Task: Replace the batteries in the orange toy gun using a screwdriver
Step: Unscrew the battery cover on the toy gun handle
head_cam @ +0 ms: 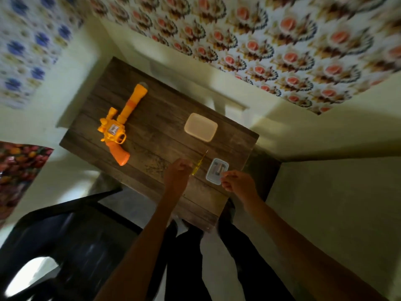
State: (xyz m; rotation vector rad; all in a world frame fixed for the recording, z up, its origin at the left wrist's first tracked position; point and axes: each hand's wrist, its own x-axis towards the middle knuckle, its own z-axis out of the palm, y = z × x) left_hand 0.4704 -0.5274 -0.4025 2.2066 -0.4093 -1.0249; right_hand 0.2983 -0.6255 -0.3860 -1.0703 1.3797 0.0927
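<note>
Head view: the orange toy gun [115, 129] lay flat on the wooden table [156, 135], on its left portion, well apart from both hands. Its long axis ran from the grip at the near end to the muzzle at the far end, leaning slightly rightward. No hand was on it. The left hand [176, 172] was the nearer of the two; the gun lay to its left and somewhat beyond it. That hand was held over the near part of the table, forearm extended and fingers curled, just beside the yellow handle of the screwdriver [199, 164], whose thin shaft pointed away and to the right. Blur prevented a finding on whether the fingers gripped the handle or merely sat against it. The right hand [236, 183] was at the near right edge of a small clear box [208, 176] holding what appeared to be batteries [217, 168]. Its fingertips were drawn together at the rim, but whether they pinched anything could not be determined. A pale lid [200, 129] lay farther back. In my judgement, the gun must be brought within reach of the driver, and the left hand is better placed for that.
</note>
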